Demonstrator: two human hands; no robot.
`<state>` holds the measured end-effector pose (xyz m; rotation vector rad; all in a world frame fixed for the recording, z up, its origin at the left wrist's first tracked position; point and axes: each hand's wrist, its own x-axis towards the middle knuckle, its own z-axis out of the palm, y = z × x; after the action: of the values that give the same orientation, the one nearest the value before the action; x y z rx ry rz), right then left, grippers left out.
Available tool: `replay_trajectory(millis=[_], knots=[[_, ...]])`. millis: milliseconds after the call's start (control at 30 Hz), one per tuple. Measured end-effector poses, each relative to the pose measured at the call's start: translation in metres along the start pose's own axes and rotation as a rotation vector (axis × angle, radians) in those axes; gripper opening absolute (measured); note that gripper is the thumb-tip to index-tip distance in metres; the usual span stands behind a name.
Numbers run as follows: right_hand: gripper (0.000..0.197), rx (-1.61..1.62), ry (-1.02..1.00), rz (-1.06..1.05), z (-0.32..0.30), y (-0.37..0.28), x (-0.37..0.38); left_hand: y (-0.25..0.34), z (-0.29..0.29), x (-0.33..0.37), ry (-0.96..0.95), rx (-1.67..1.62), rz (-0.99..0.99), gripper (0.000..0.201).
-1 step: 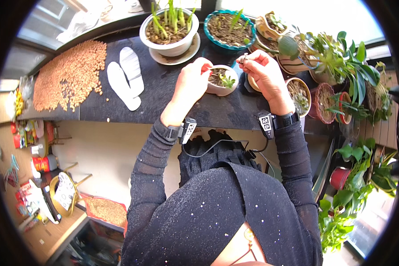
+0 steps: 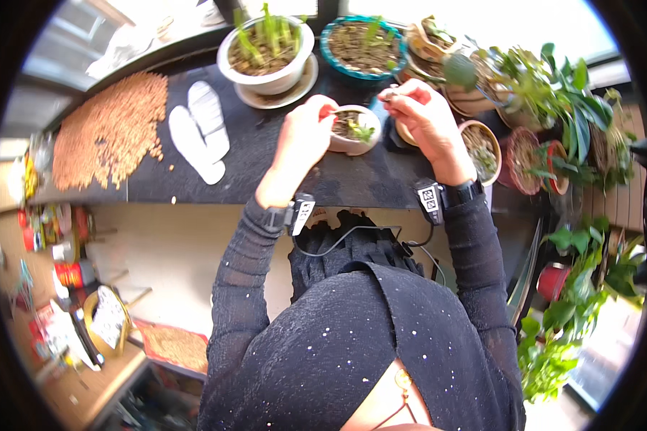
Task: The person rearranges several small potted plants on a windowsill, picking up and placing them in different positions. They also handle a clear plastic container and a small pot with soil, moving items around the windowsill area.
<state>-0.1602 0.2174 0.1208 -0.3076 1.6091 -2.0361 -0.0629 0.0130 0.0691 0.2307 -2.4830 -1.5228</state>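
Note:
A small pale pot (image 2: pixel 351 146) of soil stands on the dark counter, with a little green succulent (image 2: pixel 364 133) growing toward its right side. My left hand (image 2: pixel 300 140) is closed at the pot's left rim, thumb and fingertips pinched together; what is between them, if anything, is too small to make out. To the right of the pot, my right hand (image 2: pixel 430 123) is raised and closed, pinching a small grey-brown clump (image 2: pixel 388 94) at the fingertips. Part of a pale round pot is hidden beneath this hand.
Behind stand a white pot (image 2: pixel 224 63) of green shoots on a saucer and a teal pot (image 2: pixel 325 54). Two white insoles (image 2: pixel 187 136) and spread brown nuts or beans (image 2: pixel 108 136) lie left. Several potted plants crowd the right, including a round succulent pot (image 2: pixel 497 154).
The whole view has slid slightly, so the pots and counter sit a little farther left. Relative to the small pot, both hands keep nearly the same place and the same pinch.

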Motion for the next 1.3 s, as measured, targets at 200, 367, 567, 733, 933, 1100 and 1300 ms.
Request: replay_trajectory(millis=[200,367,567,733,933,1100,1300], knots=[[0.013,-0.165,0.032,-0.289,-0.008,-0.033,-0.063,0.004,-0.004,-0.012,0.148,0.053,0.025,0.023],[0.011,0.401,0.115,-0.399,-0.033,-0.026,-0.129,0.009,-0.001,0.003,0.287,-0.041,0.232,0.03],[0.012,0.525,0.644,-0.539,-0.054,0.039,-0.285,0.054,0.03,0.011,0.05,-0.04,0.658,0.035],[0.01,0.679,1.047,-0.608,-0.039,0.097,-0.413,0.09,0.098,-0.018,-0.255,-0.177,0.821,0.034],[0.009,0.712,1.218,-0.84,-0.002,0.137,-0.534,0.115,0.141,-0.082,-0.471,-0.237,0.964,0.034],[0.011,0.642,1.293,-1.029,0.048,0.153,-0.603,0.142,0.174,-0.138,-0.576,-0.254,0.939,0.032],[0.011,0.54,1.766,-1.215,0.179,0.179,-0.662,0.192,0.261,-0.222,-1.099,-0.394,1.046,0.031]])
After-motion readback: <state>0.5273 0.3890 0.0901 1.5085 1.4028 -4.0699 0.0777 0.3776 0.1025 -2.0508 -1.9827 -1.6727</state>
